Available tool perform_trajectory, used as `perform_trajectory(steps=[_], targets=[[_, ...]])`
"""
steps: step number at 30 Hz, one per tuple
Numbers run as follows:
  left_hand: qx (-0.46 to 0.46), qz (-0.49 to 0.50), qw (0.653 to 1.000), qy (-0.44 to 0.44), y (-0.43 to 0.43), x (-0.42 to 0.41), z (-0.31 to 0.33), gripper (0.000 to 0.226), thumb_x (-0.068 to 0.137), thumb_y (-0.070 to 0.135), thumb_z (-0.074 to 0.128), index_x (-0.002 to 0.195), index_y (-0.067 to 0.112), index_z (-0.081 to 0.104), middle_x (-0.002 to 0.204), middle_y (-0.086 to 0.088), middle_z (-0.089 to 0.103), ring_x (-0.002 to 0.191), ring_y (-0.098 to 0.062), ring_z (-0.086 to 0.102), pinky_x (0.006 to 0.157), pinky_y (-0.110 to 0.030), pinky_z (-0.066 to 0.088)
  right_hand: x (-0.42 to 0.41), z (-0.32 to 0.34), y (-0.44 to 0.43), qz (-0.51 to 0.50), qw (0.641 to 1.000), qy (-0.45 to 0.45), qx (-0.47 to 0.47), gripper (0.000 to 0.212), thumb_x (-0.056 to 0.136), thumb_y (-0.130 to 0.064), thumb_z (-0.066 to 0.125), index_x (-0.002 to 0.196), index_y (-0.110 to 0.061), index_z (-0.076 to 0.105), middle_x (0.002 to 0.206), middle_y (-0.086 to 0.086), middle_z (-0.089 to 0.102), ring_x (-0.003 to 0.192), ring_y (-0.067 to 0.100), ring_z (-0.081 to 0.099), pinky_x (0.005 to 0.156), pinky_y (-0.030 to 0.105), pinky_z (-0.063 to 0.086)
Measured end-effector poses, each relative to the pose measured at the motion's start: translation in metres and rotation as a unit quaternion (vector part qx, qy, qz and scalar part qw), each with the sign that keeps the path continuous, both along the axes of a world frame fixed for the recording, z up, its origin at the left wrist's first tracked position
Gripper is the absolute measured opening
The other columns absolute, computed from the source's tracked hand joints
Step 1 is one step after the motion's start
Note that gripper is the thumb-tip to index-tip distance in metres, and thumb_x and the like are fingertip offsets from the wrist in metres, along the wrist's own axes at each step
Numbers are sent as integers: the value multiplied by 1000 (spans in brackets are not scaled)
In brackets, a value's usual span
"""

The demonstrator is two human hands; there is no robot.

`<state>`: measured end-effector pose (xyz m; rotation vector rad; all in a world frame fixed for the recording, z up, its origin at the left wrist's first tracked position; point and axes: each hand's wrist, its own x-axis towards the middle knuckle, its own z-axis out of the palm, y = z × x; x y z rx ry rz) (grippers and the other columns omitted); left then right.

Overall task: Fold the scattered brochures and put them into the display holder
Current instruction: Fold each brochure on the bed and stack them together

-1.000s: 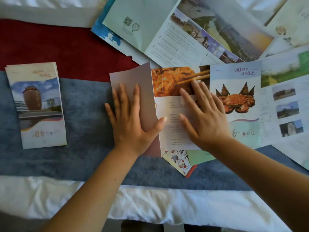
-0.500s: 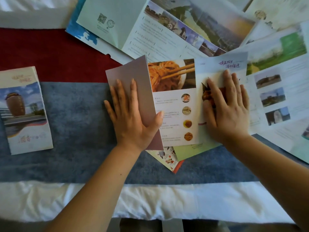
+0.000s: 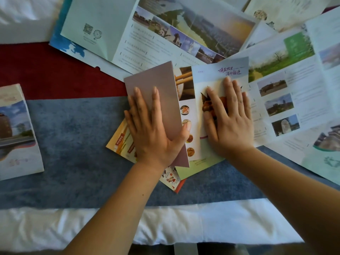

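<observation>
Both my hands lie flat with fingers straight, gripping nothing. The left hand (image 3: pixel 152 129) presses the mauve flap (image 3: pixel 158 78) of the brochure (image 3: pixel 185 115) and the right hand (image 3: pixel 228 118) presses its crab-printed flap (image 3: pixel 211 74), with only a strip of the food panel showing between them. The brochure lies in the middle of the blue runner (image 3: pixel 73 144) on the bed (image 3: pixel 184 218), right in front of me, on top of an orange leaflet (image 3: pixel 121 142) and a green sheet (image 3: pixel 198 166). Its long axis runs from near to far, with the far end tipped a little to my left, and the title sits at the far end of the right flap, so its top points away from me. The trouble I foresee is a crooked fold. The two flaps have to close over each other squarely, and the loose papers underneath could slide on the soft cloth when I lean in, which would drag the creases off line. The bed also gives under pressure (no hard backing here), so the creases may come out weak and the flaps may spring open. I could also catch the green sheet inside the fold. The other open sheets (image 3: pixel 294 85) crowd the right edge, and a folded stack (image 3: pixel 18 133) waits well to my left. I see no holder from here.
</observation>
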<state>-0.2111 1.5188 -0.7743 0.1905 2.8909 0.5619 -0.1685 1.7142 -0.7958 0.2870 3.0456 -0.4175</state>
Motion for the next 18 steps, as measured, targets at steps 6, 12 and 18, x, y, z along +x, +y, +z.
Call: perform_trajectory(steps=[6, 12, 18], targets=[[-35, 13, 999, 9, 18, 1, -2, 106, 86, 84, 34, 165, 17, 11, 171, -21, -2, 158, -40, -4, 126, -58, 5, 0, -1, 1, 6, 1000, 14, -9, 61, 109, -48, 31, 165, -27, 25, 174, 15, 10, 161, 31, 5, 131, 48, 3], [-136, -46, 990, 11, 35, 7, -18, 98, 88, 84, 21, 165, 25, 11, 170, -23, 0, 157, -45, -3, 125, -61, 5, 0, -5, 5, 19, 999, 23, -16, 59, 109, -41, 30, 165, -25, 25, 174, 14, 10, 161, 31, 4, 130, 48, 1], [-143, -43, 989, 23, 37, 8, -25, 93, 91, 78, 30, 165, 25, 11, 170, -23, 0, 157, -45, -3, 124, -61, 8, 0, -6, 8, 26, 999, 16, -22, 58, 109, -40, 29, 166, -26, 23, 174, 11, 10, 161, 31, 2, 130, 46, -1]])
